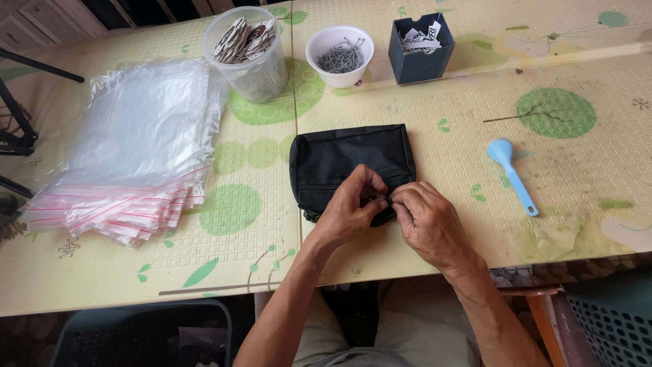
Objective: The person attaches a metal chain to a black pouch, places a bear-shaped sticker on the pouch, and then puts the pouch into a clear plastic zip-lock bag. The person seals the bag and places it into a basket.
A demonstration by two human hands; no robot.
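Your table (557, 170), covered in a pale yellow mat with green spots, carries the whole job, and most of it looks still ahead of you. The thick stack of clear zip bags (129, 156) with red seal lines lies at your left, and none of them appears filled. The black fabric pouch (346, 163) sits flat at the table's near edge, right in front of you, the only one out. Behind it stand a clear tub of round tags (248, 51), a white bowl of small metal pins (339, 54) and a dark blue box of paper slips (421, 44), all well stocked. A light blue spoon (513, 177) lies apart to your right. Your left hand (350, 207) and right hand (428, 221) meet at the pouch's near edge, fingertips pinched tight on something too small to make out, so I judge this piece is mid-attachment, not finished.
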